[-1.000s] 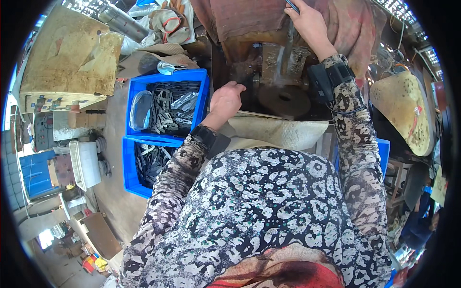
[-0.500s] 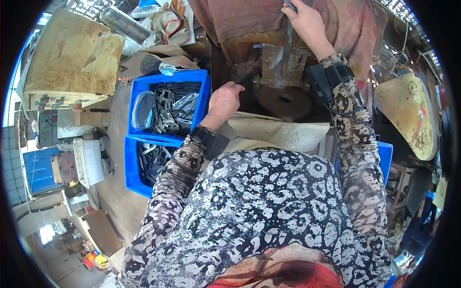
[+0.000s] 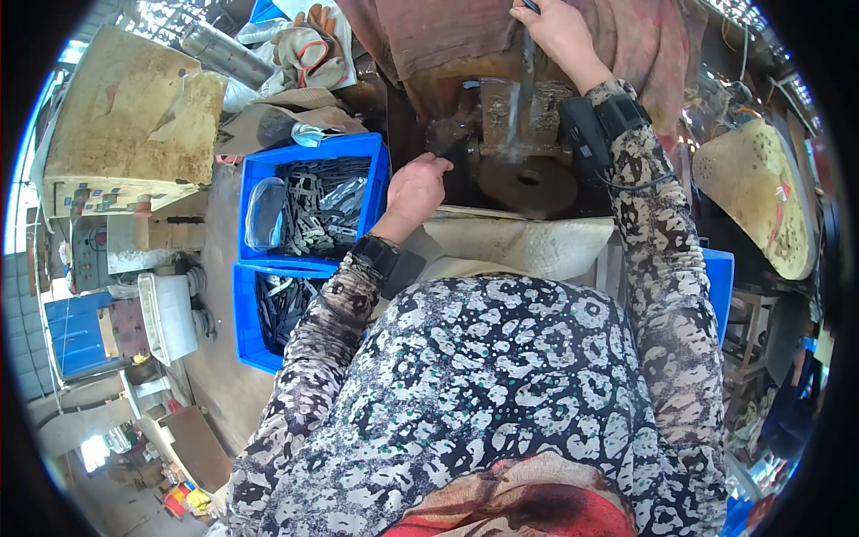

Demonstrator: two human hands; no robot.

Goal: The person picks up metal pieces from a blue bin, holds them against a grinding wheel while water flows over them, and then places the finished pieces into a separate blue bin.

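Note:
My right hand (image 3: 557, 36) is closed round a small dark blue handle (image 3: 531, 6) at the top of an upright pipe (image 3: 528, 67). Below it, water splashes down a rusty metal block onto a round brown grinding wheel (image 3: 529, 186) with a hole in its middle. To the left of the wheel, my left hand (image 3: 417, 195) rests with fingers curled at the edge of the dark wet trough (image 3: 447, 183). Whatever its fingertips hold, if anything, is hidden. Beside that hand stands a blue bin (image 3: 380, 183) with many flat grey metal pieces (image 3: 309, 210) in it.
A second blue bin (image 3: 255, 356) with metal pieces adjoins the first. Reddish-brown cloth (image 3: 465, 36) hangs behind the wheel. Pale sheeting (image 3: 523, 246) covers the trough's near edge. Work gloves (image 3: 315, 58) and a steel flask (image 3: 225, 52) lie at the far left; another blue bin (image 3: 718, 286) is at right.
The view has shifted slightly. My right hand and the pipe appear a little further left. The wheel's outline and hole look sharper than before. My left hand stays in place.

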